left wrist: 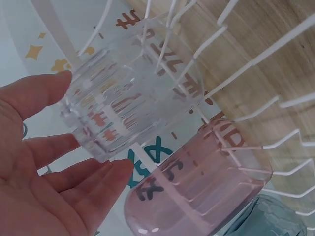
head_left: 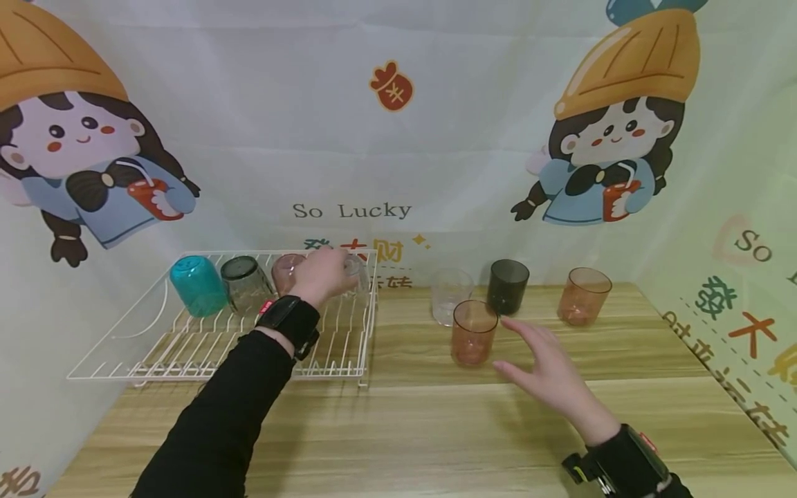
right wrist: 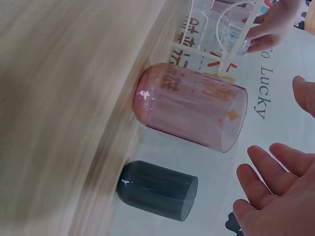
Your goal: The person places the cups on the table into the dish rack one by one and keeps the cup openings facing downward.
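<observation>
In the left wrist view, a clear ribbed glass (left wrist: 133,93) lies tilted on the white wire rack (head_left: 367,332), base toward my palm. My left hand (head_left: 324,273) holds it at the base with thumb and fingertips. Beside that glass leans a pink glass (left wrist: 197,182). On the wooden table my right hand (head_left: 554,370) is spread, fingers apart, just right of an upright pinkish-orange glass (head_left: 473,335); a gap shows between them in the right wrist view. A dark grey glass (head_left: 508,287) and another clear glass (head_left: 451,296) stand behind it.
At the rack's left stand a teal glass (head_left: 198,287) and a grey glass (head_left: 245,283), both upside down. A second pinkish-orange glass (head_left: 584,297) stands at the table's back right. A printed cloth (head_left: 461,138) hangs behind the table (head_left: 423,443).
</observation>
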Tool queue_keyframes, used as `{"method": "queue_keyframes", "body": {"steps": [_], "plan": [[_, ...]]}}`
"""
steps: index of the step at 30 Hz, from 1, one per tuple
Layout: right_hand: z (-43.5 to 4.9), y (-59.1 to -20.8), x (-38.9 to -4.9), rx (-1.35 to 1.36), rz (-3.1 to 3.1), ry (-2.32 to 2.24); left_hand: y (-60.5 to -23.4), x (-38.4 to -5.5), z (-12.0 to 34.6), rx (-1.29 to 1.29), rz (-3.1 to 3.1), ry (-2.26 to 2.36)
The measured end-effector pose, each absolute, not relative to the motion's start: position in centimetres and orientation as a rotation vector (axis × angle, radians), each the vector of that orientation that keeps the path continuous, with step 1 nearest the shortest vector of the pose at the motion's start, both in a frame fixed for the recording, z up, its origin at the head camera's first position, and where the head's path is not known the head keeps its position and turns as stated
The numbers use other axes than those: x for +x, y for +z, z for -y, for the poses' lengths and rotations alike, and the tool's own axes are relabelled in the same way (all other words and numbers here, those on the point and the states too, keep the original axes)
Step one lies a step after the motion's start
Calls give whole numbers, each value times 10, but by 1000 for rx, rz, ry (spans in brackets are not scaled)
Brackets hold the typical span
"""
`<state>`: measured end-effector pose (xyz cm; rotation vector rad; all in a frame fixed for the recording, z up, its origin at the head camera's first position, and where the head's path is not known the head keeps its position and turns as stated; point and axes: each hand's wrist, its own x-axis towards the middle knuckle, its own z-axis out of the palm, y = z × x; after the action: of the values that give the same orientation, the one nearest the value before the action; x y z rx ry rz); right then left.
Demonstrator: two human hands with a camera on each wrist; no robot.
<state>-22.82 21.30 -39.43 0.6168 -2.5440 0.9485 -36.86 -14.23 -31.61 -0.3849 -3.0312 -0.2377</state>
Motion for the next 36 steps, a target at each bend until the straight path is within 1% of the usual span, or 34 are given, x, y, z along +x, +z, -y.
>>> {"method": "queue_keyframes", "body": {"steps": [13, 14, 20, 21, 30, 36], "plan": [[-203, -383, -235, 671, 2521, 928, -295, -361, 144, -362, 3048, -368], [-203, -382, -236, 674, 2520, 926, -299, -366, 147, -386, 3027, -369], [-200, -380, -238, 672, 2529, 915, -291, -358, 147, -418, 3013, -440], [-199, -380, -238, 673, 2527, 913, -284, -351, 143, -404, 3029, -457], [-196, -382, -242, 700, 2512, 864, -282, -339, 141, -443, 3017, -548], [-194, -385, -246, 704, 2519, 822, -284, -336, 137, -464, 3007, -527]]}}
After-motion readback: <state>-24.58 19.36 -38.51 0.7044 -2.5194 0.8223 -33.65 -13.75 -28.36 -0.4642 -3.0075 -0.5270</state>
